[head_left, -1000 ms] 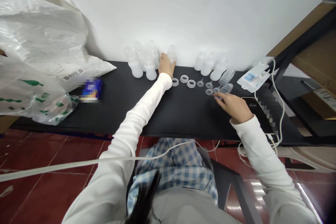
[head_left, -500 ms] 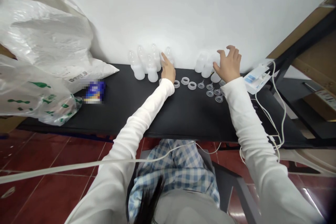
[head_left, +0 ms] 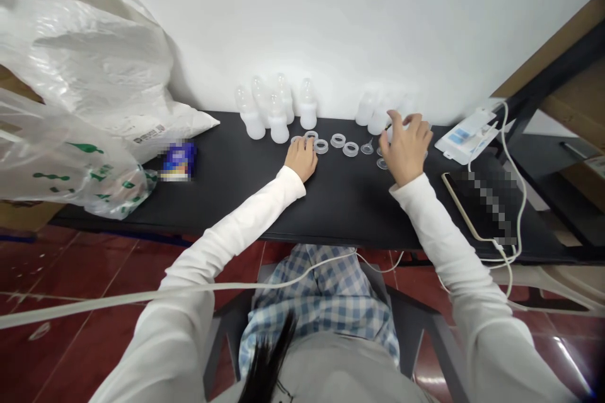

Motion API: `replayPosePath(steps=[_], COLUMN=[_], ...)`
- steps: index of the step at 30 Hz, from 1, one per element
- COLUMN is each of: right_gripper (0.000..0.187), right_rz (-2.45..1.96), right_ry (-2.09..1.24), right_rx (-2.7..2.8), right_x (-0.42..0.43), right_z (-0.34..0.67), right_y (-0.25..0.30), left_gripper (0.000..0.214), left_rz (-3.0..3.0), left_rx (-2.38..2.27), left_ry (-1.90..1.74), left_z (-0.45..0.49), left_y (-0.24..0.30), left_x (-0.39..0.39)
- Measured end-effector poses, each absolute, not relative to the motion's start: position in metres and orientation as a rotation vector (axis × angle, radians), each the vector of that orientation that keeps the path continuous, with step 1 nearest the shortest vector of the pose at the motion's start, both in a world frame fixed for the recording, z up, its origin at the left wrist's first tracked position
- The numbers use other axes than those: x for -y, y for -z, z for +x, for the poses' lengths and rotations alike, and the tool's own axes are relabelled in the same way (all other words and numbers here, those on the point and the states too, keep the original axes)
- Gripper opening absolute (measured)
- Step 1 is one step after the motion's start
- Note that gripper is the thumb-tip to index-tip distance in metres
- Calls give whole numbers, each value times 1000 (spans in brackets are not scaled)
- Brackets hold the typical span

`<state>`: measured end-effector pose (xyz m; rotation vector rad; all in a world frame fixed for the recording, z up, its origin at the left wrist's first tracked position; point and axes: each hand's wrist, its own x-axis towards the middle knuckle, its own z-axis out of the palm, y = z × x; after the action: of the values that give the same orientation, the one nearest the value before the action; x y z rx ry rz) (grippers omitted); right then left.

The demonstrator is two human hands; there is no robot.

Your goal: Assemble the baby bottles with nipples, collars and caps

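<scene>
My left hand is low over the table, its bent fingers down on a translucent screw ring at the near left of a small group. Other screw rings lie just beyond and to the right. Behind them several capped baby bottles stand upright. My right hand is arched over the clear bottle nipples, thumb and fingers apart, with nothing seen in its grasp. One nipple shows left of it; others are mostly hidden beneath. Uncapped bottle bodies stand behind, partly covered by the hand.
White plastic bags fill the left end of the black table, with a blue packet beside them. At right are a clear-and-white package, a phone and a looping white cable.
My left hand has drawn back from the rightmost capped bottle and come down at the rings. My right hand has lowered toward me, from the bottle bodies to the nipples.
</scene>
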<state>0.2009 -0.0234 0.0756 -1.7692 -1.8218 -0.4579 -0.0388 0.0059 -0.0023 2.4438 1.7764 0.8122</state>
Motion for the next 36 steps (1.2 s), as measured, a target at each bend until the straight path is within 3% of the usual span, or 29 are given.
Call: replayPosePath(steps=[8, 21, 23, 26, 29, 33, 36], right_gripper=[32, 31, 29, 24, 21, 17, 24], right_rz=[-1825, -1993, -1981, -1923, -1768, -1435, -1218], right_ry=[338, 218, 179, 122, 91, -110, -527], right_rx=[1839, 2197, 2159, 2099, 2041, 1972, 1883], right_x=[63, 83, 79, 76, 75, 70, 59], right_z=[260, 270, 273, 277, 272, 242, 210], right_y=[-63, -26, -21, -17, -20, -38, -49], left_gripper=[61, 40, 33, 26, 33, 45, 41], left_rz=[2468, 2276, 2205, 2084, 1820, 1410, 1207], left_rx=[-1855, -2106, -2108, -1872, -1439, -1097, -957], left_ry=[-654, -520, -645, -1103, -1403, -1390, -1346], left_z=[-45, -39, -39, -40, -35, -16, -4], left_y=[0, -19, -22, -18, -9, 0, 1], left_x=[-11, 6, 6, 3, -2, -6, -8])
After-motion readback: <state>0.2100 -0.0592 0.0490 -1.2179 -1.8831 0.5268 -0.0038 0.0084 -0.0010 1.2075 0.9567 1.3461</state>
